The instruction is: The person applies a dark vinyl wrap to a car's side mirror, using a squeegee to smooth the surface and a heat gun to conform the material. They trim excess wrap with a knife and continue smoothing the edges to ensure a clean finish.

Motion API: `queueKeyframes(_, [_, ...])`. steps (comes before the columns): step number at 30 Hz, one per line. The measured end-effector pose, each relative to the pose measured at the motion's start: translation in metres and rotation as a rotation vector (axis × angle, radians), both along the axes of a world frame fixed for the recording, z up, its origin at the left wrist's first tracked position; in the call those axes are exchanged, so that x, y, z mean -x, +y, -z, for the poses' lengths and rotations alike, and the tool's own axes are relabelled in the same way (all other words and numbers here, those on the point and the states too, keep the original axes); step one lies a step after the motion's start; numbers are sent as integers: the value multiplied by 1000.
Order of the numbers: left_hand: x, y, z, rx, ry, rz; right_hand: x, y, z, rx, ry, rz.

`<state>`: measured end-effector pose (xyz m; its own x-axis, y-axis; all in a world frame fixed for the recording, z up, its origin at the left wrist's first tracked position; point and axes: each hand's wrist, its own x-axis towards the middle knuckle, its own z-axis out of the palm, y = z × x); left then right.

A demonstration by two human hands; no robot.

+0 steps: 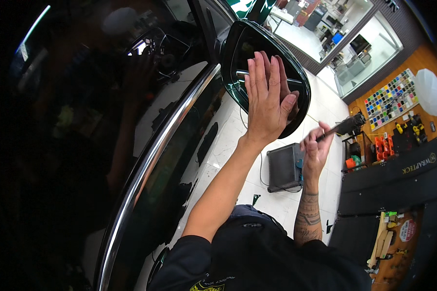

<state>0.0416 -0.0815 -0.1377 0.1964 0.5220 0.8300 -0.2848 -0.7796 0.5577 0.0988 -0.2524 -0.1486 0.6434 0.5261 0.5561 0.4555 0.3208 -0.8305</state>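
The side mirror point(235, 43) of a dark car stands out beside the door, with a black housing round its glass. My left hand point(266, 104) lies over the mirror glass, fingers stretched out and pointing up. Its reflection shows in the glass right behind it; whether the palm presses on the glass is hidden. To the right and lower, my right hand point(315, 150) is raised, slightly blurred. Its fingers close round the thin end of a black tool point(345, 127) with a thicker, dark far end. The exact kind of tool is unclear.
The car door point(58, 194) with a chrome trim strip point(153, 160) fills the left side. A black box point(284, 167) with a cable stands on the white tiled floor point(218, 169). At right are a colour swatch board point(391, 99), orange holders point(384, 146) and dark panels point(393, 184).
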Motion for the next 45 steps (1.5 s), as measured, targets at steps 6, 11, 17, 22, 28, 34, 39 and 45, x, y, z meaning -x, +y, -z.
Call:
queueKeyframes(6, [-13,47,-9,85,-9,-48,-15,-37,47,136,136,58])
queueKeyframes(11, [-2,30,4,224,80,-29,-36,-41,64,155,260,-40])
queueKeyframes(17, [80,-70,4,387,334,47,-81,-77,86,196,432,-122])
queueKeyframes(22, [108,-175,87,887,328,-134,-102,-125,117,420,236,-212])
queueKeyframes(28, [60,-284,113,1118,367,124,-76,-152,119,704,17,-814])
queueKeyframes(34, [56,-326,120,1278,374,-141,-70,-155,124,394,-66,-1250])
queueKeyframes(39, [47,-334,127,1486,-114,-67,-89,-169,134,615,1066,-1502])
queueKeyframes(45, [67,-359,123,1633,-269,201,-60,-191,148,229,1420,-1769])
